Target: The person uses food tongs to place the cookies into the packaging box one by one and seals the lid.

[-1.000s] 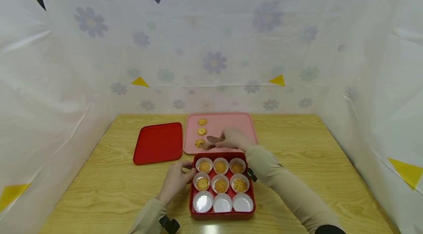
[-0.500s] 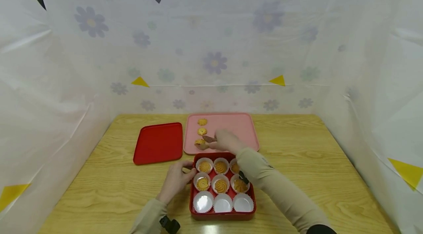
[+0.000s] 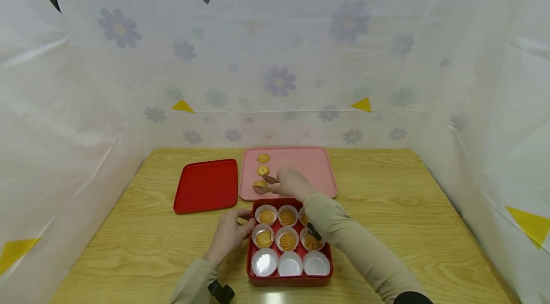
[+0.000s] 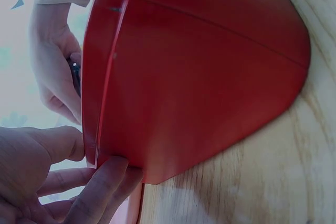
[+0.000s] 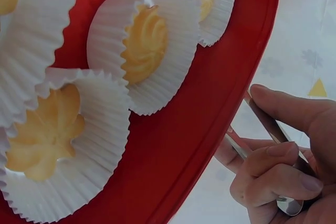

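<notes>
The right hand [image 3: 291, 183] is curled round a pair of metal tongs with brown tips [image 3: 269, 180], holding them over the pink rectangular tray [image 3: 315, 163] just behind the red square box of white paper cups [image 3: 289, 279]. The tong tips sit at the nearest of three small yellow piped biscuits [image 3: 260, 183] lined up on the tray's left part; whether the tips actually grip that biscuit cannot be made out, as it is small and partly covered. The right sleeve crosses the box's right-hand column and hides much of the two rear cups there. In the right wrist view the tong arms show only as thin metal strips between thumb and fingers [image 5: 273, 174], the tips out of frame. The left hand [image 3: 227, 235] rests against the box's left wall, fingers relaxed and spread on it; the left wrist view shows fingertips [image 4: 107, 179] touching the red wall. A flat red square lid [image 3: 206, 185] lies on the wooden bench [image 3: 408, 199] left of the tray.
</notes>
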The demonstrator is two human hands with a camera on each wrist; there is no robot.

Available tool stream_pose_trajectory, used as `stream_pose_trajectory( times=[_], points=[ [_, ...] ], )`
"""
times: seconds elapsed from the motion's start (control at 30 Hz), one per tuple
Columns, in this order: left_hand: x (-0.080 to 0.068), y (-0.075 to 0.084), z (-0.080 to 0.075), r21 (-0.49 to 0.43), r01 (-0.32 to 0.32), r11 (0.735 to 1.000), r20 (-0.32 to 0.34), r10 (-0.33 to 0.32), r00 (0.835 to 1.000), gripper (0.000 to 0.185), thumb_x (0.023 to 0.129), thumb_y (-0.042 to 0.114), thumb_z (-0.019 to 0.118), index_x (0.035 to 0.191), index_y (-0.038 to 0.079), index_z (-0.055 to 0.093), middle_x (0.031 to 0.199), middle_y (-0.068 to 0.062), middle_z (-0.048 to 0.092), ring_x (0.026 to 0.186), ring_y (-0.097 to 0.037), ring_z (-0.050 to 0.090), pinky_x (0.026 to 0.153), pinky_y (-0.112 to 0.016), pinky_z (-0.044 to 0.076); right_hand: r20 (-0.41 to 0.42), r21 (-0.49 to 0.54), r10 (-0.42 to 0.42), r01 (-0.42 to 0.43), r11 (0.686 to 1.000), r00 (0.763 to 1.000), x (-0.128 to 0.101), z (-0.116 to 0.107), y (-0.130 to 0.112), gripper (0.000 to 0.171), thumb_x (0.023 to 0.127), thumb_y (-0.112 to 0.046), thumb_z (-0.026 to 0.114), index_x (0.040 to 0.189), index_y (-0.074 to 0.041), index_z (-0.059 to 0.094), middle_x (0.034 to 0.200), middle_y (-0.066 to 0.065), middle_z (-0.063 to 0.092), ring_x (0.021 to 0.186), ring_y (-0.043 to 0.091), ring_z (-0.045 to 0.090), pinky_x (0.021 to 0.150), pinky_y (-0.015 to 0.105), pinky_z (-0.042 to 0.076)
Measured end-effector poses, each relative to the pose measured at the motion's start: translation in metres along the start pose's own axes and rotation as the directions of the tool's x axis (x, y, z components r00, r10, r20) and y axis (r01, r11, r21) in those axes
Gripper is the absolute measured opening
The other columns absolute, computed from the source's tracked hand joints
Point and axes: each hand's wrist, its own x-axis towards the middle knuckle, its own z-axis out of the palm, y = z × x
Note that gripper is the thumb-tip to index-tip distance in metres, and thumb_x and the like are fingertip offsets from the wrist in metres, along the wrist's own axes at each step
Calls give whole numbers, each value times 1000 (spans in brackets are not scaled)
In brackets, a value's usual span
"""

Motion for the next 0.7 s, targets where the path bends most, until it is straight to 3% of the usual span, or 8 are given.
stream_pose_trajectory(
  times=[0.33,0.7],
  points=[
    [1,-3,1,6,-15,1000,-7,15,1000,23,88,7,70,109,-2,74,101,-14,75,77,-15,68,65,-25,54,8,48,5,-5,999,1000,-1,3,0,26,92,-30,73,86,-7,62,77,4,57,64,17,47,56,29,38],
    [0,-2,0,-7,-2,1000,2,2,1000,24,89,8,70,110,-2,74,103,-15,75,77,-16,69,65,-25,55,-9,61,-4,5,998,1000,-3,4,0,30,95,-32,69,79,-9,57,71,2,51,60,16,44,54,28,35]
  ],
)
